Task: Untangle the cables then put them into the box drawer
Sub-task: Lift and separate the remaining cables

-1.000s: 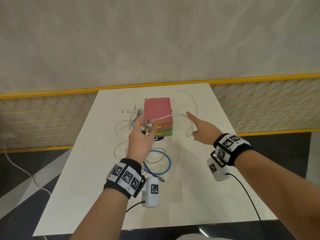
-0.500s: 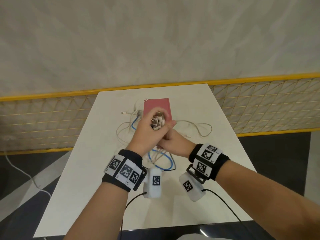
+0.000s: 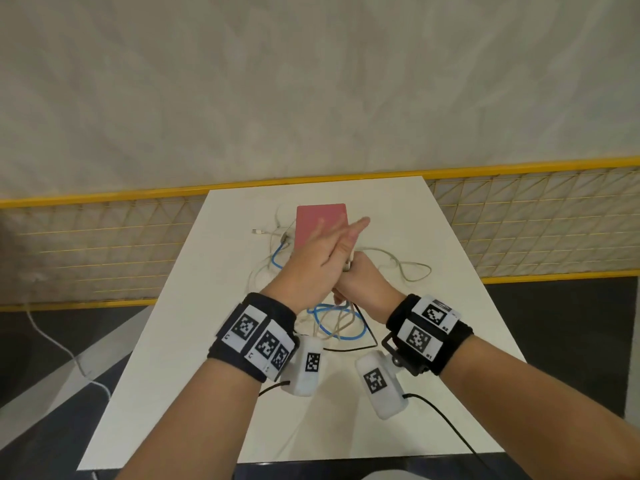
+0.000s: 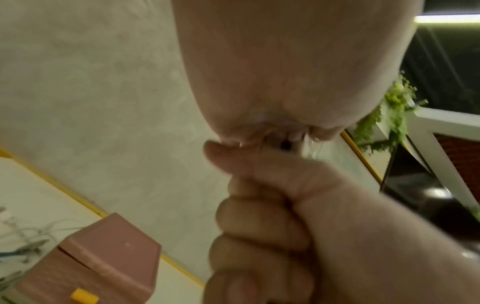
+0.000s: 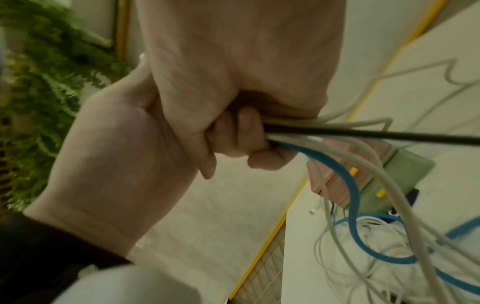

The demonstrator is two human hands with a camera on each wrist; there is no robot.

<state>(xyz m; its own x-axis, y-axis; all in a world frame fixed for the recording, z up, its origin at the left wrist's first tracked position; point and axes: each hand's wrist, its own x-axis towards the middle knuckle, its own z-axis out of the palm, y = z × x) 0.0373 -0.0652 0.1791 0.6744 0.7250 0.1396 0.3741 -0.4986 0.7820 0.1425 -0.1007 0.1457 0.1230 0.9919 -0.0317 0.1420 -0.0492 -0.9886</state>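
A three-drawer box (image 3: 320, 220) with a pink top stands at the far middle of the white table (image 3: 433, 323); its pink and green drawers with yellow handles (image 5: 405, 170) show in the right wrist view. My right hand (image 3: 360, 284) makes a fist round a bundle of cables: a black cable (image 5: 363, 133), a blue cable (image 5: 350, 185) and white cables (image 5: 389, 174). My left hand (image 3: 346, 233) lies over that fist with its fingers straight. Loops of blue cable (image 3: 332, 332) and grey-white cable (image 3: 412, 271) trail onto the table below and to the right.
A white connector (image 3: 257, 231) lies left of the box among loose white leads. A yellow mesh railing (image 3: 519, 230) runs behind the table. Dark floor with a white cord (image 3: 52, 341) lies to the left. Green plants (image 4: 389, 115) stand off to one side.
My right hand came in from its reach at the right and closed on the cable bundle under my left hand. My left hand let go of the coil and straightened its fingers.
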